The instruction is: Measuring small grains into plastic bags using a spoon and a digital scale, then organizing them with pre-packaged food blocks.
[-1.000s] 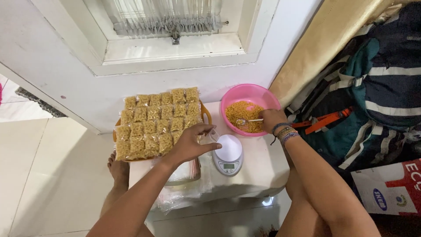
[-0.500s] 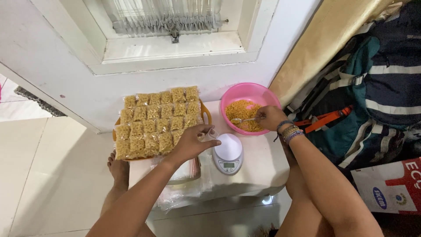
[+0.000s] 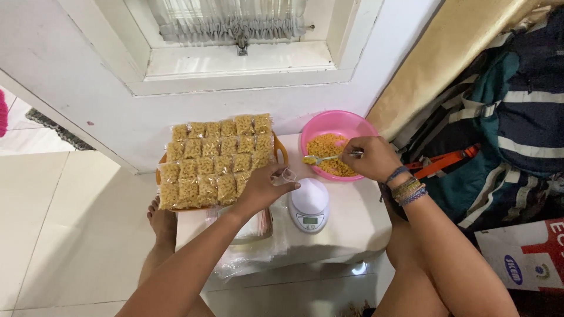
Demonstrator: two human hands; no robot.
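Nearest me, my left hand [image 3: 261,189] pinches a small clear bag [image 3: 285,175] by its mouth, fingers closed on the film, and holds it just above the white table [image 3: 352,220] beside the scale [image 3: 309,204]. The bag looks empty, though it is too thin and glossy to be sure. Under my left wrist a stack of spare bags [image 3: 252,226] lies flat on the table.

A little further out, my right hand [image 3: 371,157] is closed around the handle of a spoon [image 3: 324,158]. Its bowl is loaded with yellow pasta and hangs over the near rim of the pink bowl [image 3: 338,144], pointing toward the bag.

I judge this to be the filling step — one spoonful lifted, not yet tipped in. The next move calls for bringing the spoon and the bag's mouth together over the table, keeping the mouth held open and the spoon level so nothing spills, then checking the weight on the scale.

Beyond my left hand, the orange tray [image 3: 161,176] carries rows of filled packets [image 3: 214,161], packed side by side against the wall.
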